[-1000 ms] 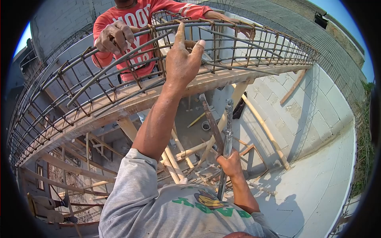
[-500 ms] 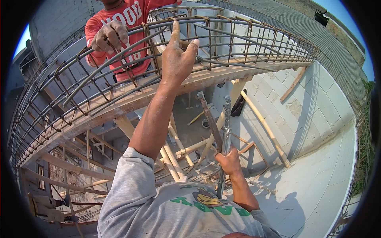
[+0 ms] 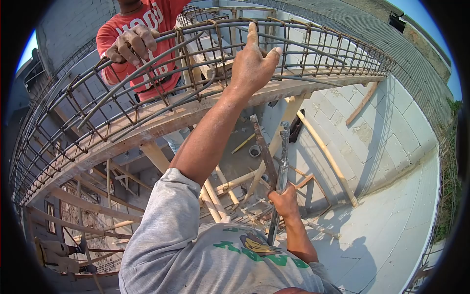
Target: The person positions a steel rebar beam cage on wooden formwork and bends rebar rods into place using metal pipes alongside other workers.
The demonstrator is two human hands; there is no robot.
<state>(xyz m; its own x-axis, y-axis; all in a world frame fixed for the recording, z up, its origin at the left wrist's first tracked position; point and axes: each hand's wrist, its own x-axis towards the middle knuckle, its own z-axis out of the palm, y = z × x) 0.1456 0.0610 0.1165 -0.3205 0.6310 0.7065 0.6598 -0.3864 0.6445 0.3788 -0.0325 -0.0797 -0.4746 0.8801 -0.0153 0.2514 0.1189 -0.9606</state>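
Note:
My left hand (image 3: pixel 252 68) reaches up to the rebar cage (image 3: pixel 303 46). Its index finger is stretched out with the tip at the top bar, and the thumb stands apart. The other fingers are mostly hidden behind the hand. Lower down, my right hand (image 3: pixel 284 200) is wrapped round a shiny metal bar (image 3: pixel 283 169) with a notched upper end. A rusty brown bar (image 3: pixel 263 147) slants down into the same grip. Several loose rods (image 3: pixel 122 83) lie along the cage, and a bent rod end (image 3: pixel 212 72) shows left of my wrist.
Across the cage, a person in a red shirt (image 3: pixel 142 49) rests a hand (image 3: pixel 133 45) on the top bar. The cage sits over a wooden beam (image 3: pixel 161 120) on timber props (image 3: pixel 155 154). Pale block walls (image 3: pixel 377 142) stand at right; a bucket (image 3: pixel 254 151) is far below.
My left hand has slid right along the top bar, uncovering the bent rod end. The two bars in my right hand have shifted slightly right and down.

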